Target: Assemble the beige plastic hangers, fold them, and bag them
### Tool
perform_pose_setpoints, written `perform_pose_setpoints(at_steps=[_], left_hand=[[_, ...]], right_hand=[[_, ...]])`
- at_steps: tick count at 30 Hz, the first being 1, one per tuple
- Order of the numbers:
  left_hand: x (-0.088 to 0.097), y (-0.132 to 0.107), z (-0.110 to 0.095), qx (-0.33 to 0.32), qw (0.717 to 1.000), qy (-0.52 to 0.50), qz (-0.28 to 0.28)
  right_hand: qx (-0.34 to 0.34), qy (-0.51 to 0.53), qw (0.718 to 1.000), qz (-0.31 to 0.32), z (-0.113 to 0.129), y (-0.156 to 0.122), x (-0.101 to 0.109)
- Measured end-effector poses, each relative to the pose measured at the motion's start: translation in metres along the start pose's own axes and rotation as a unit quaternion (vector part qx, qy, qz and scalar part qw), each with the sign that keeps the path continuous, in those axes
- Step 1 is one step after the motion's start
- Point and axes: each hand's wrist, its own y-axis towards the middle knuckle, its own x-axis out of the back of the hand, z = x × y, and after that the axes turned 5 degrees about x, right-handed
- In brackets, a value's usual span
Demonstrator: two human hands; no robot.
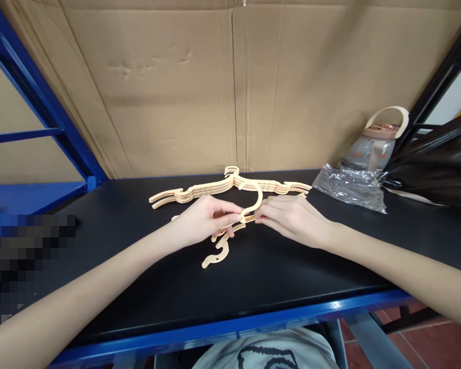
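A cream plastic clothes hanger point(258, 197) is held between my two hands, its hook curving up over the table. My left hand point(203, 221) pinches it near the base of the hook. Closed fingers of my right hand point(294, 218) grip its right side, and they cover much of that arm. Below my left fingers, a loose hanger part point(217, 257) with a curved end lies on the black surface, partly hidden by the hand. Behind both hands, a stack of matching hangers point(209, 189) lies flat with the hooks pointing away from me.
Crumpled clear plastic wrap point(349, 187) lies at the right, in front of a clear bottle point(372, 148) with a handle. A cardboard wall point(169, 92) closes off the back of the black table point(292, 277). Blue frame posts point(42, 97) stand at the left.
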Motion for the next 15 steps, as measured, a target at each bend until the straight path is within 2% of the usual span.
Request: perform_pose_setpoints(at_steps=[4,11,15], left_hand=[[-0.002,-0.001,-0.002,-0.006,1.0,0.013,-0.018],[-0.009,-0.001,0.0,0.006,0.999,-0.02,-0.04],[-0.013,0.002,0.003,-0.009,0.997,0.03,-0.066]], right_hand=[[-0.008,0.003,1.0,-0.007,0.0,0.0,0.0],[-0.002,-0.043,0.999,0.027,0.004,0.0,-0.002],[0.002,-0.058,0.998,0.035,0.006,-0.001,-0.005]])
